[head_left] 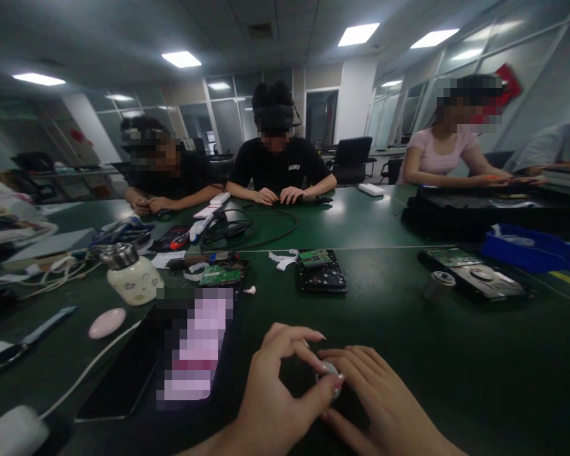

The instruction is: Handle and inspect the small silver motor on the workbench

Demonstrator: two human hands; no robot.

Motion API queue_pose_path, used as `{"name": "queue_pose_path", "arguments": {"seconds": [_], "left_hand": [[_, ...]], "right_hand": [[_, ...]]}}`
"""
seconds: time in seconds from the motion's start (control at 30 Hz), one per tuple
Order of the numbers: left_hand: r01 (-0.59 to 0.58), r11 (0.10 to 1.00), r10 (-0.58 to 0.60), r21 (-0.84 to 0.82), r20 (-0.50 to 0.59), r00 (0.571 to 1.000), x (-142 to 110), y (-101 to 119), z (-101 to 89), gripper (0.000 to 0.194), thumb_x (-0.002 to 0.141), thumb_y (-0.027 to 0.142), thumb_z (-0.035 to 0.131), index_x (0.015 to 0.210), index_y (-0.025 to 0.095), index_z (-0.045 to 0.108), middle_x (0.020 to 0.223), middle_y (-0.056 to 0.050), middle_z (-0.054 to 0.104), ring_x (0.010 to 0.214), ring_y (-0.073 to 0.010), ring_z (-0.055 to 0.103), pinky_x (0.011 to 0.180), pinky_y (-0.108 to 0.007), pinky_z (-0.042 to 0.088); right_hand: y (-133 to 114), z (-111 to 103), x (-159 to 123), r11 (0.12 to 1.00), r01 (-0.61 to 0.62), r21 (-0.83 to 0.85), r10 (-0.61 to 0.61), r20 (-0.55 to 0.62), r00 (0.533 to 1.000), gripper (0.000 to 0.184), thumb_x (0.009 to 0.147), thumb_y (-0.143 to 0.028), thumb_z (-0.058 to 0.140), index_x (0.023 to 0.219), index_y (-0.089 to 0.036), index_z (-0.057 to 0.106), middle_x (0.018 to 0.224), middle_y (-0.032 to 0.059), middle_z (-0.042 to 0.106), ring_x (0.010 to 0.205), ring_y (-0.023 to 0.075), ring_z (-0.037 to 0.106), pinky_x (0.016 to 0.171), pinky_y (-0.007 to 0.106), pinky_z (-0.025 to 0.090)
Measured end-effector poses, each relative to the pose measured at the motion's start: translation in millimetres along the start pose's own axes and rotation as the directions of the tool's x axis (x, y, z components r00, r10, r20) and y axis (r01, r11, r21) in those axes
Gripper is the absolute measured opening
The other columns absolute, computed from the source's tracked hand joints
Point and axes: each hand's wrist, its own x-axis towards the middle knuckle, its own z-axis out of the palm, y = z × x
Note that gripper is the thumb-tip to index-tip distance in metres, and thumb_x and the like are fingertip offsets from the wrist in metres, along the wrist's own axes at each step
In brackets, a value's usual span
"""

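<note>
Low in the middle of the view, my left hand point(278, 386) pinches a small silver round part point(331, 372) between thumb and fingertips. My right hand point(368, 396) is curled against the same part from the other side, partly covering it. Beyond my hands lies a black hard drive point(323, 278) with a green circuit board point(316, 258) and a white paper strip on top. Another drive with a board point(221, 275) is to its left. Off to the right, a small metal cylinder point(439, 286) stands beside a silver-topped hard drive point(479, 275).
A phone or tablet point(118, 367), a pink oval case point(107, 323), a cream flask point(133, 278) and a white charger point(16, 434) occupy the left. Cables point(237, 228) curl toward the co-workers opposite. A blue bin point(527, 250) and black tray point(484, 212) are right.
</note>
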Motion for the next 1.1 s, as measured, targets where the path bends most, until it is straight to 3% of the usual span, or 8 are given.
{"name": "queue_pose_path", "arguments": {"seconds": [0.33,0.53,0.67,0.73,0.83,0.9,1.0,1.1], "left_hand": [[-0.19,0.981,0.191,0.022,-0.038,0.981,-4.3,-3.2,-1.8,0.017,0.066,0.004,0.068,0.075,0.019,0.066,0.097,-0.004,0.067,0.08,-0.0162,0.067,0.076,-0.03,0.054],[-0.194,0.975,0.189,0.112,0.051,0.981,-4.7,-2.0,-4.9,0.03,0.067,0.005,0.065,0.09,0.023,0.067,0.114,-0.006,0.064,0.094,-0.022,0.065,0.083,-0.039,0.052],[-0.069,0.983,0.055,0.173,0.084,0.995,-0.5,-3.0,-6.6,0.059,0.064,0.015,0.077,0.117,0.026,0.052,0.085,-0.001,0.072,0.093,-0.0274,0.062,0.084,-0.048,0.05],[-0.017,0.987,-0.003,0.158,0.125,0.992,2.6,-2.6,-6.9,0.062,0.066,0.015,0.076,0.121,0.026,0.049,0.068,0.003,0.07,0.086,-0.026,0.064,0.081,-0.048,0.051],[-0.004,0.99,-0.02,0.138,0.173,0.985,6.5,0.3,-8.0,0.026,0.068,0.01,0.071,0.088,0.024,0.063,0.086,-0.002,0.071,0.084,-0.022,0.066,0.081,-0.043,0.052],[-0.039,0.992,0.015,0.119,0.192,0.981,7.3,2.5,-9.2,0.016,0.068,0.008,0.069,0.073,0.022,0.062,0.106,-0.005,0.068,0.086,-0.0202,0.067,0.082,-0.04,0.052],[-0.099,0.984,0.066,0.148,0.209,0.976,5.9,3.8,-10.9,0.025,0.066,0.006,0.066,0.084,0.024,0.064,0.118,-0.004,0.066,0.09,-0.0209,0.066,0.083,-0.041,0.052],[-0.117,0.96,0.076,0.255,0.166,0.983,3.7,3.0,-11.2,0.042,0.066,0.01,0.069,0.104,0.025,0.059,0.109,-0.004,0.071,0.095,-0.0267,0.064,0.085,-0.051,0.048]], "right_hand": [[4.8,3.7,-0.4,0.997,0.061,-0.051,-0.064,-0.075,0.995,0.03,0.074,-0.018,0.065,0.103,-0.017,0.062,0.1,0.0087,0.071,0.089,0.0252,0.067,0.085,0.043,0.052],[6.9,4.5,-0.7,0.993,0.078,-0.088,-0.085,-0.076,0.994,0.033,0.072,-0.016,0.064,0.105,-0.016,0.062,0.1,0.0107,0.071,0.09,0.0268,0.067,0.086,0.045,0.052],[10.1,9.5,-1.2,0.992,0.081,-0.102,-0.09,-0.089,0.992,0.035,0.07,-0.017,0.069,0.104,-0.018,0.062,0.099,0.0072,0.072,0.089,0.0264,0.068,0.084,0.044,0.053],[11.4,11.8,-1.3,0.991,0.086,-0.102,-0.096,-0.1,0.99,0.035,0.07,-0.018,0.071,0.103,-0.018,0.062,0.1,0.0065,0.072,0.088,0.0257,0.068,0.082,0.042,0.053],[11.6,12.2,-1.2,0.993,0.09,-0.081,-0.098,-0.102,0.99,0.034,0.07,-0.018,0.071,0.103,-0.018,0.062,0.1,0.0058,0.071,0.088,0.0237,0.067,0.082,0.038,0.053],[10.7,11.1,-1.2,0.996,0.078,-0.048,-0.083,-0.108,0.991,0.032,0.072,-0.018,0.07,0.102,-0.019,0.062,0.099,0.0049,0.071,0.088,0.0224,0.067,0.083,0.037,0.052],[9.0,9.8,-0.8,0.999,0.047,-0.016,-0.049,-0.101,0.994,0.031,0.072,-0.019,0.068,0.102,-0.019,0.062,0.099,0.0058,0.071,0.088,0.0231,0.066,0.085,0.038,0.05],[6.7,8.1,-0.4,1.0,0.021,0.009,-0.02,-0.074,0.997,0.03,0.073,-0.018,0.067,0.102,-0.017,0.062,0.099,0.0077,0.07,0.089,0.0247,0.065,0.087,0.042,0.048]]}}
